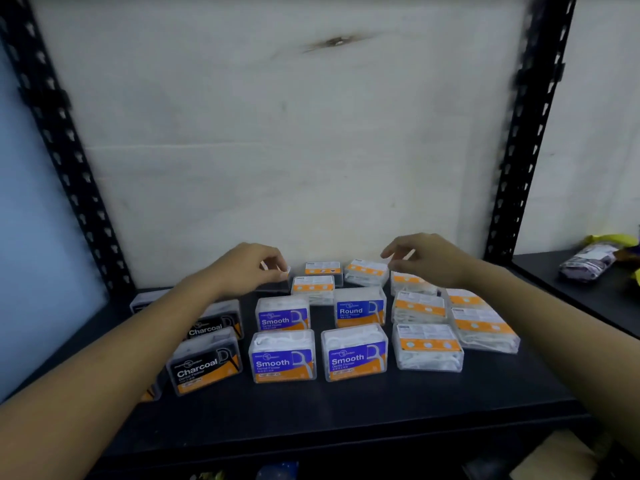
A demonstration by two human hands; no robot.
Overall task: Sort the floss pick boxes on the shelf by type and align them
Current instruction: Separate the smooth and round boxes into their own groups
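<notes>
Boxes (283,355) lie below both hands: left (250,266) pinching one's corner, right (427,258) open.

clear glossy plastic floss boxes (282,355) w/ paper labels, matt black shelf (346,407), perforated metal uprights (530,133)

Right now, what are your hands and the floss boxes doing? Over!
Left hand pinching a back-row box. Right hand open over back boxes. Round box sits among Smooth boxes. Nothing blocking.
</notes>
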